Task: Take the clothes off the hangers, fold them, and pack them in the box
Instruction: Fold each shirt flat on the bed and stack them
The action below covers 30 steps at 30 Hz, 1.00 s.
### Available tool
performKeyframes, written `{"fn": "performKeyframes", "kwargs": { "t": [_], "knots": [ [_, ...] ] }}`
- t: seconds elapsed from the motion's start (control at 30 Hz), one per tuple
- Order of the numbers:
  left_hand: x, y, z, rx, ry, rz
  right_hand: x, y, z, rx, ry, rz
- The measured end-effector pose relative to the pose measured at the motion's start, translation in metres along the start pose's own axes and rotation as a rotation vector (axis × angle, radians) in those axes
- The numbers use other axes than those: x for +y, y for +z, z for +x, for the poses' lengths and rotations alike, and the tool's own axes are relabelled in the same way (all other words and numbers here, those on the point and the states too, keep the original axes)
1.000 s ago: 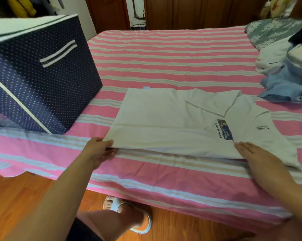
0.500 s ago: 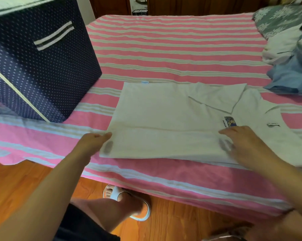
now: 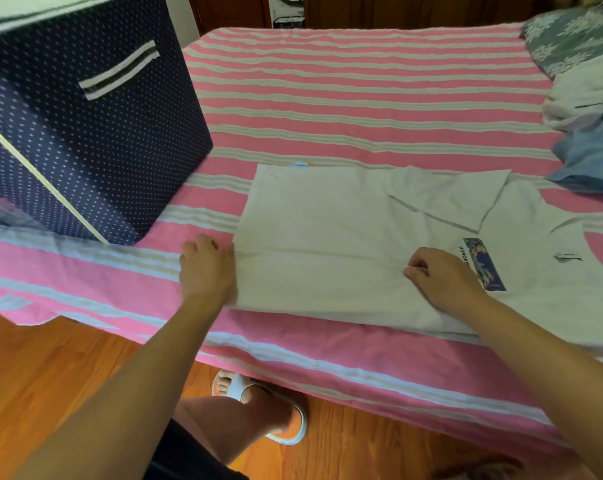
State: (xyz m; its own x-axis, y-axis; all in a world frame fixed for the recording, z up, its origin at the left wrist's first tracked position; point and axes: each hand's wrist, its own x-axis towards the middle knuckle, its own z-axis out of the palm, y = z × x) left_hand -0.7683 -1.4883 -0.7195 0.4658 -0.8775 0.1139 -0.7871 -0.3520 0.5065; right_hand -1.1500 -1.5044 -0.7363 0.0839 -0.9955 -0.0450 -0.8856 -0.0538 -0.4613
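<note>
A white polo shirt [image 3: 328, 230] lies partly folded on the pink striped bed [image 3: 362, 98], collar to the right, with a blue printed patch on its chest. My left hand [image 3: 208, 268] grips the shirt's left hem edge, the fingers curled at the cloth. My right hand [image 3: 445, 275] sits on the middle of the shirt beside the patch, its fingertips pinching a small pucker of fabric. The navy dotted fabric box [image 3: 78, 126] stands on the bed to the left, close to the shirt's hem.
A heap of other clothes [image 3: 591, 133], white and light blue, lies at the bed's right edge below a grey floral pillow [image 3: 577, 39]. My sandalled foot [image 3: 262, 403] stands on the wooden floor by the bed's front edge.
My right hand slid left from the shirt's front edge onto its middle and curled into a pinch. My left hand shifted a little up along the hem.
</note>
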Motion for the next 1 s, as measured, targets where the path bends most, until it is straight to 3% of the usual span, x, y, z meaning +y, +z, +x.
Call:
{"fn": "performKeyframes", "kwargs": {
  "t": [0.07,0.13,0.23,0.3,0.37,0.47,0.57,0.63,0.67,0.73,0.8,0.87,1.0],
  "knots": [
    [0.006,0.003,-0.011,0.080,0.302,0.147,0.001,0.000,-0.003,0.029,-0.062,-0.020],
    [0.005,0.004,-0.005,-0.055,0.500,0.240,0.002,-0.006,-0.005,-0.005,-0.096,0.009],
    [-0.001,-0.004,0.025,-0.402,0.429,0.225,0.009,-0.019,-0.009,-0.084,-0.052,-0.008],
    [-0.002,-0.020,0.038,-0.456,0.383,0.117,0.014,-0.024,-0.009,-0.102,0.000,-0.068],
    [0.000,-0.030,0.042,-0.485,0.225,-0.108,0.015,-0.026,-0.007,-0.110,0.034,-0.090],
    [0.005,-0.020,0.038,-0.418,0.099,-0.089,0.012,-0.022,-0.005,-0.080,0.051,-0.119],
    [0.009,-0.004,0.023,-0.238,0.083,0.239,0.011,-0.017,-0.008,-0.027,0.049,-0.164],
    [0.015,0.004,0.007,-0.010,0.261,0.459,0.012,-0.013,-0.012,0.122,-0.033,-0.180],
    [0.022,0.009,-0.005,0.060,0.402,0.432,0.011,-0.011,-0.016,0.217,-0.108,-0.214],
    [0.037,0.024,-0.035,0.036,0.726,0.306,0.006,-0.007,-0.030,0.286,-0.252,-0.264],
    [0.037,0.040,-0.058,-0.253,0.792,0.388,0.007,-0.004,-0.047,0.013,-0.283,-0.365],
    [0.018,0.045,-0.056,-0.445,0.666,0.459,0.029,-0.007,-0.058,-0.268,-0.155,-0.415],
    [0.004,0.023,-0.026,-0.585,0.586,0.536,0.062,-0.031,-0.063,-0.342,-0.041,-0.454]
  ]
}}
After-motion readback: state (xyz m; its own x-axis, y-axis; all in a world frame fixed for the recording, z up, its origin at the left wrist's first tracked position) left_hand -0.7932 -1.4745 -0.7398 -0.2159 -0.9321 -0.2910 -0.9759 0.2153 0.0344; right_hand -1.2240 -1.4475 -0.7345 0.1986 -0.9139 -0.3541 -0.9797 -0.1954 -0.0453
